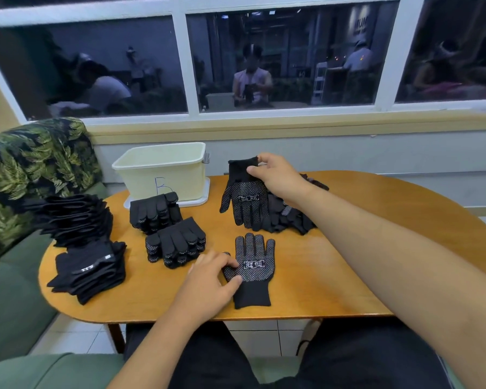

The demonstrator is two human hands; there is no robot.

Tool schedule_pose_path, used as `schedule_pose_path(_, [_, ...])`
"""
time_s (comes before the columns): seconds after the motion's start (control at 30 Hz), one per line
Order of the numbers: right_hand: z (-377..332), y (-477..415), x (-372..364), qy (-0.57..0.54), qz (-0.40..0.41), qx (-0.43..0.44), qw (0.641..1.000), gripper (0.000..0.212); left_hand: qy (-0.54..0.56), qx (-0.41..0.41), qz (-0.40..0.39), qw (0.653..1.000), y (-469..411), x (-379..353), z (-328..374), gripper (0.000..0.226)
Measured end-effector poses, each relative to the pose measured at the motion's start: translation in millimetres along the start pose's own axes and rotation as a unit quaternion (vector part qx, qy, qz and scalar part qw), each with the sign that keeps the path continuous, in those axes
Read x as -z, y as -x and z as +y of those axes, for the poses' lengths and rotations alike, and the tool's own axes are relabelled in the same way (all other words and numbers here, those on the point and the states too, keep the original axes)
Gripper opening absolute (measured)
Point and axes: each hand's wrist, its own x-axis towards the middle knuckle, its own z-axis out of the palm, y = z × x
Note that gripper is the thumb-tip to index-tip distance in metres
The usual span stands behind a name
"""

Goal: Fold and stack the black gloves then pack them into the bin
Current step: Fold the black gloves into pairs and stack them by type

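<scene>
A black dotted glove (254,272) lies flat on the wooden table (334,265), fingers pointing away from me. My left hand (212,279) rests on its left edge, fingertips touching the palm area. My right hand (278,175) pinches the cuff of a second black glove (244,197), which hangs fingers down above a loose heap of gloves (289,214). Two folded stacks (155,211) (176,242) sit left of centre. The cream bin (163,169) stands at the back of the table.
Two taller piles of black gloves (76,217) (91,269) sit at the table's left end. A leaf-patterned cushion (31,169) and green sofa (9,299) lie to the left. A window with reflections runs behind the table.
</scene>
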Motion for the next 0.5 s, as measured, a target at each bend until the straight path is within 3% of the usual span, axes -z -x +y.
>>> schedule_pose_path(0.5, [23,30,-12,0.018,0.012,0.004,1.0,0.021,0.05,0.054,0.043,0.996,1,0,1,0.032])
